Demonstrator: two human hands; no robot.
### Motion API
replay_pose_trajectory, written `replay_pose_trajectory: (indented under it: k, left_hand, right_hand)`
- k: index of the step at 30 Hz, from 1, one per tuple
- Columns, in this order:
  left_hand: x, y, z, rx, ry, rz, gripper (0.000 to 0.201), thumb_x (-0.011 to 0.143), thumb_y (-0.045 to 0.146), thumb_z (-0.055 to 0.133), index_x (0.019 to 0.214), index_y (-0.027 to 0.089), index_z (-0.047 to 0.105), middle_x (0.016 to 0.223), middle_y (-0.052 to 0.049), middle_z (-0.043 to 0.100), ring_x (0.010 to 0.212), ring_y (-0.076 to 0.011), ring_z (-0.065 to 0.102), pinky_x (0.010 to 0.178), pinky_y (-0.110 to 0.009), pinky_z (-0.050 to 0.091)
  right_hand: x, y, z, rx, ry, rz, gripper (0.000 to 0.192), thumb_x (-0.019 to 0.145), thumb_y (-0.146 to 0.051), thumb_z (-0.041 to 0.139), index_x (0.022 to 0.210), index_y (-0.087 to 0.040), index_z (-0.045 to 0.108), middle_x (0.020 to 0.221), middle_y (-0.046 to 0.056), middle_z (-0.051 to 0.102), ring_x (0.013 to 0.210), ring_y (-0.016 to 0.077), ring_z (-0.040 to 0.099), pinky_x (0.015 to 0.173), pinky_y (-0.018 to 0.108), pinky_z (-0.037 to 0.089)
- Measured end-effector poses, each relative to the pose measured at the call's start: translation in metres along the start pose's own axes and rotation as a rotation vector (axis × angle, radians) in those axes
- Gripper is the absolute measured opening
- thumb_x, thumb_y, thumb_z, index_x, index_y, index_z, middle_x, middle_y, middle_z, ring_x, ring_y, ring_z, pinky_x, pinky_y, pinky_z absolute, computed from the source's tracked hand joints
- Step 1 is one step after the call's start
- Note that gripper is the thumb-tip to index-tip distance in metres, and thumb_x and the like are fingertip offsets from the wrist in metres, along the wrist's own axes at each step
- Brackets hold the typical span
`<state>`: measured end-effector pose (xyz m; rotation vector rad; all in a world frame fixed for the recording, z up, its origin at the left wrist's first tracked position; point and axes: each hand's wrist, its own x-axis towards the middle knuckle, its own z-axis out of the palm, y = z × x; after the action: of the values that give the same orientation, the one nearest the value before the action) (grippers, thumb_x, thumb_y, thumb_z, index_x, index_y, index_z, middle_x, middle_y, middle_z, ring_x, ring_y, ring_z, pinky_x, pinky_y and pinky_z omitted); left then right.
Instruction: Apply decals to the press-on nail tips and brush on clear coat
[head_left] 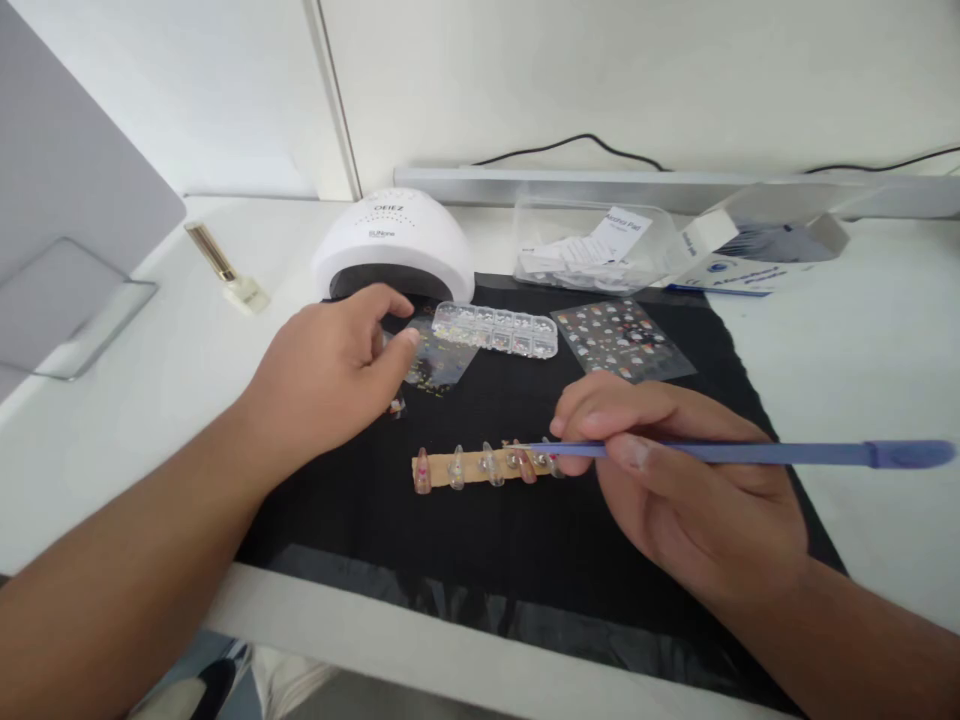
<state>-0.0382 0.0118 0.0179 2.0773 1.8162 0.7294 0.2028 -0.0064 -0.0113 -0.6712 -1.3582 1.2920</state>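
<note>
Left hand [330,370]: forearm reaching in from lower left, palm down, wrist slightly bent; thumb and forefinger parted, released, over a clear sticker sheet [442,365], beside a lidded, compartmented clear case [495,330]; remaining fingers curled, partly out of sight.

Right hand [690,470]: forearm from lower right, palm turned inward; fingers closed pen-fashion around a slim blue brush [712,453], near level, point leftward, close to the fourth nail tip from the left; contact impossible to tell.

Nail tips [491,465]: in a row across a pale flat strip [473,467], centre of a black cloth [465,550]; rightmost partly behind the right hand.

Surface: white table [885,380], cloth with glossy front edge. On cloth, right: second sticker sheet [622,345]. Towards back: white dome lamp [394,235], clear tub [570,284] of packets, opened box [742,275]. Left: gold-capped bottle [247,293], wire frame [71,379].

Room: white wall [637,70], black cable [585,137] along a ledge; grey panel [52,140] far left.
</note>
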Motion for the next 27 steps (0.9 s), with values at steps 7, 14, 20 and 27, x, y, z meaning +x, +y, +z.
replay_pose_trajectory:
  k: [7,14,20,27]
  left_hand:
    - [-0.005,0.004,0.001,-0.035,-0.29,0.498,0.01,0.083,0.024,0.058,0.086,0.017,0.064,0.077,-0.001,0.059,0.062,-0.0151,0.052,0.056,-0.029,0.033]
    - [-0.014,0.013,0.013,0.085,-0.434,0.537,0.029,0.077,0.039,0.075,0.091,0.016,0.065,0.087,-0.005,0.06,0.081,-0.0249,0.057,0.068,-0.037,0.04]
    - [-0.02,0.023,0.025,0.136,-0.444,0.473,0.042,0.077,0.055,0.077,0.09,0.017,0.065,0.089,-0.006,0.061,0.085,-0.0293,0.056,0.072,-0.044,0.042]
    - [-0.022,0.023,0.036,0.111,-0.444,0.447,0.033,0.081,0.049,0.075,0.087,0.017,0.065,0.086,-0.005,0.061,0.083,-0.0289,0.054,0.072,-0.044,0.039]
  right_hand:
    - [-0.002,-0.013,0.001,-0.155,-0.007,0.036,0.008,0.086,-0.027,0.075,0.084,-0.026,0.082,0.073,0.004,0.068,0.063,0.0161,0.063,0.059,0.032,0.057]
    - [-0.001,-0.012,-0.015,-0.16,-0.042,0.103,0.009,0.088,-0.025,0.073,0.086,-0.025,0.082,0.071,0.002,0.067,0.064,0.016,0.065,0.061,0.033,0.059]
    - [0.001,-0.001,-0.021,-0.106,-0.051,0.171,0.008,0.086,-0.027,0.074,0.084,-0.024,0.081,0.064,0.003,0.066,0.065,0.0191,0.067,0.058,0.033,0.058]
    - [0.0,0.009,-0.024,-0.052,-0.087,0.216,0.009,0.088,-0.026,0.073,0.087,-0.025,0.081,0.067,0.003,0.065,0.065,0.0177,0.068,0.058,0.03,0.06]
